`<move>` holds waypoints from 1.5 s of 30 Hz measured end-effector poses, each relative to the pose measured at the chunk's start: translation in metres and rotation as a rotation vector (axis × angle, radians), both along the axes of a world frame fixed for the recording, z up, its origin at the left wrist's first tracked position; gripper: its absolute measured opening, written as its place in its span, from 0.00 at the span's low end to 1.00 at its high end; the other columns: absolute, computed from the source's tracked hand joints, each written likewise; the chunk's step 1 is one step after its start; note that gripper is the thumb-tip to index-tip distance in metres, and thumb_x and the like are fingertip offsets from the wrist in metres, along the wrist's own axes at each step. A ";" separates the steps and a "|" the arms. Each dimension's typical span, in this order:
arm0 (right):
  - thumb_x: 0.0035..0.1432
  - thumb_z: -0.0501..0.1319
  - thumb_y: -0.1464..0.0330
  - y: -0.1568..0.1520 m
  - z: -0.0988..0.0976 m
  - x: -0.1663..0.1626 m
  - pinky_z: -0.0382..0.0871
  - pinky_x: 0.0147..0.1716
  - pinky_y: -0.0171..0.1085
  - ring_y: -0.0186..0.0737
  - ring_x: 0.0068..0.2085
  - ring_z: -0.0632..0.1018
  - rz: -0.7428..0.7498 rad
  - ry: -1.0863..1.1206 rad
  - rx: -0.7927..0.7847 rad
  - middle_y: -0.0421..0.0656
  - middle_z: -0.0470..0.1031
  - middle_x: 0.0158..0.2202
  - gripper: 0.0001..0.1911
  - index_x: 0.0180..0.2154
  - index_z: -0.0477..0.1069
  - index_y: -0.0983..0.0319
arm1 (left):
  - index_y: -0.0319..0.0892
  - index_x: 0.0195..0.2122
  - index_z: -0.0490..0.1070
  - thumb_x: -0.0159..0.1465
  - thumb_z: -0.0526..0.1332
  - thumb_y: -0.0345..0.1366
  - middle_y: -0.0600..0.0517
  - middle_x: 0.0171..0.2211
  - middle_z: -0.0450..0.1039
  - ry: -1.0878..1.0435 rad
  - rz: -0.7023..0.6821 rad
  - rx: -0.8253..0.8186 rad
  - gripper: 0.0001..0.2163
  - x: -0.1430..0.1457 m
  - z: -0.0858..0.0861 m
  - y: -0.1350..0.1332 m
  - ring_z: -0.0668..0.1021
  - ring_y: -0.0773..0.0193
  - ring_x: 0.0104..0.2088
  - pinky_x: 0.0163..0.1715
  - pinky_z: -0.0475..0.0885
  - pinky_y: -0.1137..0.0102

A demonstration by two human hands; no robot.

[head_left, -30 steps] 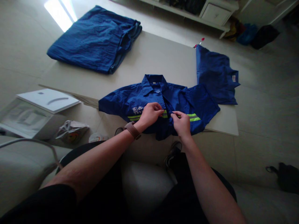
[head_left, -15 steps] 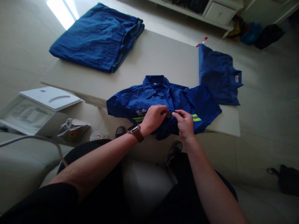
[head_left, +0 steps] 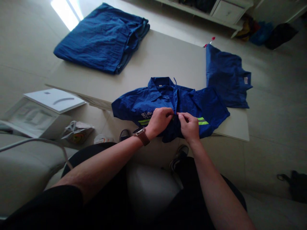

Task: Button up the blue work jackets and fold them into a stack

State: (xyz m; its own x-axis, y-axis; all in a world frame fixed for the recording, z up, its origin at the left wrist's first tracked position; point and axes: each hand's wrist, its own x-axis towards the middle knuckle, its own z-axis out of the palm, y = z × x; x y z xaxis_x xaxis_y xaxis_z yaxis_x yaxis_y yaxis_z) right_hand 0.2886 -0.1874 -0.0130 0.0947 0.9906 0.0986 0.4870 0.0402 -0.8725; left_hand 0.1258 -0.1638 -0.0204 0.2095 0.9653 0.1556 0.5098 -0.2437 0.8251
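A blue work shirt point(head_left: 187, 99) with a collar, a white chest print and yellow-green and grey reflective stripes lies across the near edge of the table, its lower part hanging over. At its front opening my left hand point(head_left: 160, 120), with a watch on the wrist, pinches the cloth edge. Close beside it, my right hand point(head_left: 189, 126) pinches the other side of the front between thumb and forefinger. The fingertips of both hands nearly meet. Any button between them is hidden.
On the white table point(head_left: 175, 54) lie a large folded blue garment point(head_left: 100, 38) at far left and a folded blue shirt point(head_left: 225, 76) at right. A white box point(head_left: 52, 102) and a plastic bag point(head_left: 78, 131) stand on the floor at left.
The right front edge of the shirt is now lifted into a raised ridge near the collar. Both hands stay pinched at the opening. The whole view has shifted slightly.
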 end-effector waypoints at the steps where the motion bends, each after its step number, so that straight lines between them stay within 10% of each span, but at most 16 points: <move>1: 0.61 0.61 0.59 0.000 0.000 0.000 0.70 0.35 0.38 0.41 0.34 0.77 0.001 0.015 -0.016 0.45 0.81 0.33 0.15 0.36 0.83 0.61 | 0.40 0.32 0.79 0.61 0.62 0.27 0.51 0.29 0.81 -0.010 0.001 -0.007 0.06 0.000 0.001 0.000 0.78 0.65 0.31 0.34 0.69 0.72; 11: 0.56 0.64 0.63 -0.002 0.002 -0.002 0.57 0.25 0.35 0.33 0.24 0.64 -0.035 -0.049 -0.035 0.35 0.66 0.22 0.09 0.34 0.79 0.61 | 0.39 0.31 0.79 0.59 0.66 0.32 0.51 0.28 0.80 -0.317 0.031 -0.246 0.03 0.006 0.008 -0.003 0.79 0.66 0.29 0.30 0.71 0.74; 22: 0.62 0.60 0.65 -0.002 0.008 -0.004 0.66 0.38 0.40 0.41 0.35 0.73 -0.012 -0.241 0.111 0.43 0.74 0.35 0.06 0.33 0.72 0.59 | 0.37 0.32 0.76 0.56 0.67 0.28 0.52 0.29 0.79 -0.613 0.081 -0.400 0.03 0.013 -0.011 0.003 0.79 0.69 0.30 0.34 0.74 0.73; 31: 0.53 0.64 0.57 0.006 -0.019 0.000 0.67 0.39 0.39 0.40 0.35 0.73 -0.124 0.263 -0.229 0.40 0.73 0.30 0.12 0.31 0.70 0.59 | 0.38 0.33 0.77 0.52 0.64 0.21 0.53 0.27 0.78 -0.468 0.046 -0.302 0.09 0.013 -0.002 -0.002 0.77 0.70 0.28 0.30 0.71 0.75; 45: 0.47 0.58 0.67 0.009 -0.022 0.008 0.69 0.38 0.39 0.40 0.35 0.75 -0.167 0.198 -0.166 0.43 0.79 0.34 0.15 0.37 0.77 0.62 | 0.39 0.35 0.74 0.52 0.63 0.23 0.54 0.26 0.75 -0.353 -0.124 -0.517 0.10 0.007 -0.013 0.003 0.77 0.67 0.27 0.26 0.70 0.75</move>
State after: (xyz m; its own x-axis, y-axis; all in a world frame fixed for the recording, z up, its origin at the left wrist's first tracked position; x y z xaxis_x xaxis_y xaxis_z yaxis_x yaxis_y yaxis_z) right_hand 0.2970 -0.1788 -0.0348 0.2593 0.9606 -0.1000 0.2949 -0.1773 -0.9389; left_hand 0.1324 -0.1606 -0.0330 0.3454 0.9063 -0.2435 0.1793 0.1910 0.9651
